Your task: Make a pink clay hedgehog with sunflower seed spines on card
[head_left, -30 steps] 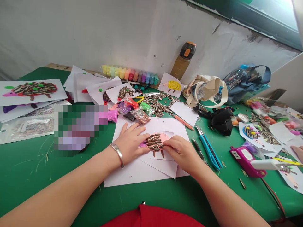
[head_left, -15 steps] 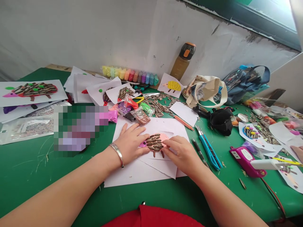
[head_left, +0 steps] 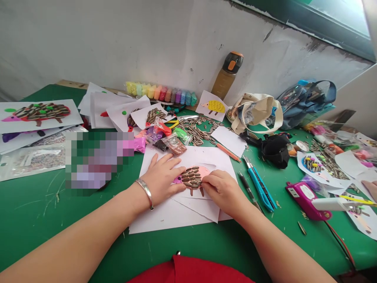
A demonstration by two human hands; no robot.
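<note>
A hedgehog picture (head_left: 193, 177) lies on white sheets of paper (head_left: 173, 218) in front of me. Its body is pink clay, partly covered with striped sunflower seeds, with a purple snout and brown legs. My left hand (head_left: 163, 177) rests on the sheets with its fingers spread, the fingertips by the snout. At the picture's right edge my right hand (head_left: 222, 190) has thumb and forefinger pinched together, touching the clay. Whatever is between those fingertips is hidden. Beyond the picture are small bags of coloured clay (head_left: 176, 145) and a pile of sunflower seeds (head_left: 198, 131).
Right of the sheets lie a pen (head_left: 249, 190), a blue utility knife (head_left: 260, 186) and an orange pencil (head_left: 228, 152). A bottle (head_left: 225, 78) stands by the wall. Finished hedgehog pictures (head_left: 41, 112) are stacked left. At far right, another person's hand (head_left: 369, 188) is near a glue gun (head_left: 312, 202).
My right hand's fingers have drawn closer together at the picture's right edge. My left hand stays in place.
</note>
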